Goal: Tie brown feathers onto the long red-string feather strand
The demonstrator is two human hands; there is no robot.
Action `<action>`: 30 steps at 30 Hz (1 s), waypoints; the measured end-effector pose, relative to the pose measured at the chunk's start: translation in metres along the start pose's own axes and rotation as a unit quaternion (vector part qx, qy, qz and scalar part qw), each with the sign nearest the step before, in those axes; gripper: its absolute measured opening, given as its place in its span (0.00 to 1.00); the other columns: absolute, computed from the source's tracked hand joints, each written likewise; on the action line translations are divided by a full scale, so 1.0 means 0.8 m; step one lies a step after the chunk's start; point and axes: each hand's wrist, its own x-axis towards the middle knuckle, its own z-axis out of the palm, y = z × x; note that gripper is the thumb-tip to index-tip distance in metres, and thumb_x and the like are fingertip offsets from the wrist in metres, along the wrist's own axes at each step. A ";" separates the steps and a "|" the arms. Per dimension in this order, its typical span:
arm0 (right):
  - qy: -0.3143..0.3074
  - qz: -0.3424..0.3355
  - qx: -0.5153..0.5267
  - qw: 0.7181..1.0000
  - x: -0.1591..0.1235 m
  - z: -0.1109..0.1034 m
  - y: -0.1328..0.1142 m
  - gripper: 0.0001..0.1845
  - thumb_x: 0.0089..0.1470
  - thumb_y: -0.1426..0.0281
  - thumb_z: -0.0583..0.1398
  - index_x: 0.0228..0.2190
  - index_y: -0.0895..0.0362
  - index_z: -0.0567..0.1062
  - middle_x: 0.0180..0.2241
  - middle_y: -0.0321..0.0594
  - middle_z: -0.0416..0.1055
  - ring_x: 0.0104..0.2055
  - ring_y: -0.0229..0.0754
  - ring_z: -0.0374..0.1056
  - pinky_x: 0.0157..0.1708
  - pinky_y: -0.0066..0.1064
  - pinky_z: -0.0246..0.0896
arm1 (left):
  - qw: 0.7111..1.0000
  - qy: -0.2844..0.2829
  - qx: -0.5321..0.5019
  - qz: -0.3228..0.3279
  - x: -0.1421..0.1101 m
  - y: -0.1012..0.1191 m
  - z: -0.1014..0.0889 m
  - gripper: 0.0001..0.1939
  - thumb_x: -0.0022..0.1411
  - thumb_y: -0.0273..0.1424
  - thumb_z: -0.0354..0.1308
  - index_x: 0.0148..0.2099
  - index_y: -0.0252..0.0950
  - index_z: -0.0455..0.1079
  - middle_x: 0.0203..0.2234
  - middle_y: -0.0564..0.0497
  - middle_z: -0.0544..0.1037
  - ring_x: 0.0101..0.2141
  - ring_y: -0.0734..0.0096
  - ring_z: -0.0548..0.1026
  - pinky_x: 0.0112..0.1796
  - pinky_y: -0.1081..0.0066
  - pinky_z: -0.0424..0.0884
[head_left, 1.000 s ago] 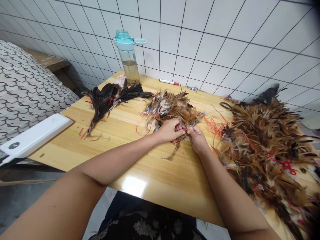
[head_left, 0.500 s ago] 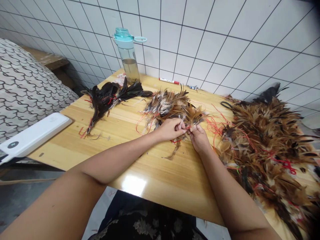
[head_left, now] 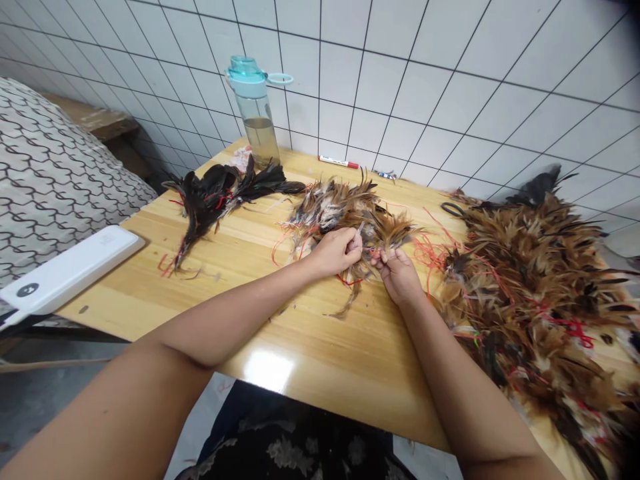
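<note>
My right hand point(head_left: 399, 273) is closed in a pinch at the base of a small brown feather bundle point(head_left: 393, 230), where red string point(head_left: 373, 254) shows at the fingertips. Just to its left, my left hand point(head_left: 338, 253) is curled into a fist, knuckles up. A thin pale sliver pokes out above its thumb, but what the fist grips is mostly hidden. Behind both hands lies a heap of brown and grey feathers point(head_left: 333, 207) with red strings among them. A loose feather point(head_left: 347, 303) rests on the wooden table point(head_left: 320, 347) in front.
To the right spreads a large pile of brown feathers point(head_left: 540, 267), with tangled red string point(head_left: 431, 253) beside it. Black feathers point(head_left: 215, 193) lie to the left. A water bottle point(head_left: 257, 120), a marker point(head_left: 339, 162) and a white power bank point(head_left: 70, 270) are around the table.
My left hand has moved slightly left and up, away from my right fingertips, and its fingers have curled into a fist. My right hand stays at the bundle.
</note>
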 end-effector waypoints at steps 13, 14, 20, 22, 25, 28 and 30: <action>-0.012 -0.010 -0.003 1.000 -0.001 -0.004 -0.004 0.17 0.47 0.61 0.67 0.21 0.54 0.66 0.25 0.33 0.66 0.25 0.34 0.60 0.27 0.29 0.58 | 0.996 0.049 0.018 -0.073 0.005 -0.004 -0.012 0.02 0.58 0.24 0.52 0.33 0.35 0.64 0.25 0.54 0.69 0.28 0.75 0.65 0.33 0.73 0.61; -0.008 -0.009 0.002 1.000 -0.001 -0.003 -0.004 0.17 0.46 0.61 0.67 0.21 0.54 0.66 0.25 0.32 0.66 0.25 0.34 0.60 0.27 0.28 0.58 | 0.995 0.052 0.008 -0.088 0.006 -0.004 -0.015 0.02 0.58 0.25 0.52 0.33 0.35 0.65 0.25 0.55 0.69 0.27 0.75 0.65 0.32 0.73 0.61; 0.006 0.014 0.062 0.998 -0.001 0.002 -0.008 0.14 0.40 0.69 0.69 0.22 0.55 0.68 0.25 0.32 0.67 0.24 0.31 0.59 0.24 0.25 0.57 | 0.992 -0.010 -0.090 -0.085 0.006 -0.003 -0.015 0.09 0.57 0.25 0.54 0.41 0.33 0.70 0.30 0.53 0.73 0.29 0.76 0.69 0.32 0.74 0.64; 0.012 0.019 0.087 0.996 -0.001 0.003 -0.009 0.14 0.39 0.72 0.69 0.21 0.56 0.68 0.24 0.31 0.66 0.24 0.31 0.60 0.24 0.24 0.57 | 0.993 -0.056 -0.085 -0.054 0.004 -0.002 -0.010 0.10 0.56 0.26 0.56 0.41 0.34 0.72 0.32 0.52 0.73 0.31 0.75 0.70 0.33 0.74 0.65; 0.016 0.023 0.105 0.994 0.000 0.003 -0.009 0.13 0.40 0.75 0.68 0.21 0.56 0.67 0.24 0.32 0.66 0.24 0.30 0.60 0.24 0.23 0.58 | 0.992 -0.102 -0.077 -0.019 0.000 0.002 -0.001 0.11 0.54 0.28 0.60 0.42 0.34 0.72 0.34 0.52 0.74 0.33 0.74 0.71 0.35 0.74 0.67; 0.013 0.026 0.108 0.994 0.000 0.004 -0.009 0.12 0.41 0.75 0.67 0.21 0.56 0.67 0.24 0.32 0.66 0.23 0.30 0.59 0.24 0.23 0.58 | 0.989 -0.104 -0.101 -0.033 -0.003 0.005 0.007 0.12 0.54 0.28 0.60 0.42 0.33 0.71 0.34 0.51 0.76 0.34 0.74 0.72 0.36 0.74 0.68; 0.012 0.025 0.105 0.994 0.000 0.004 -0.009 0.12 0.42 0.75 0.66 0.21 0.56 0.66 0.23 0.31 0.65 0.23 0.30 0.59 0.25 0.23 0.58 | 0.987 -0.095 -0.117 -0.057 -0.004 0.006 0.010 0.10 0.56 0.29 0.60 0.42 0.33 0.71 0.33 0.52 0.76 0.33 0.75 0.72 0.35 0.74 0.68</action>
